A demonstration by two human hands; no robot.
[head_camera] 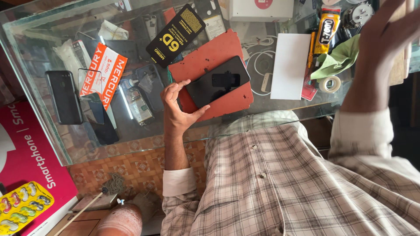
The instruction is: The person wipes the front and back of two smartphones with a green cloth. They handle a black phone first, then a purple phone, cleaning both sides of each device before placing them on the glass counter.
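Observation:
A black smartphone [218, 83] lies screen up on a red mat [210, 52] on the glass counter [52, 144]. My left hand [175, 107] is at the phone's near left end, fingers spread and curled, with the thumb touching the phone's edge; it grips nothing. My right hand [385, 43] is raised at the far right, blurred, with fingers apart, above a green cloth [339, 59]. It holds nothing that I can make out.
On the glass lie a black-and-yellow flat package [175, 35], an orange-and-white package [107, 72], a second dark phone [63, 96], a white box [288, 65], a glue tube [328, 28] and a tape roll [330, 84]. A pink box [26, 148] and yellow blister pack [22, 209] sit lower left.

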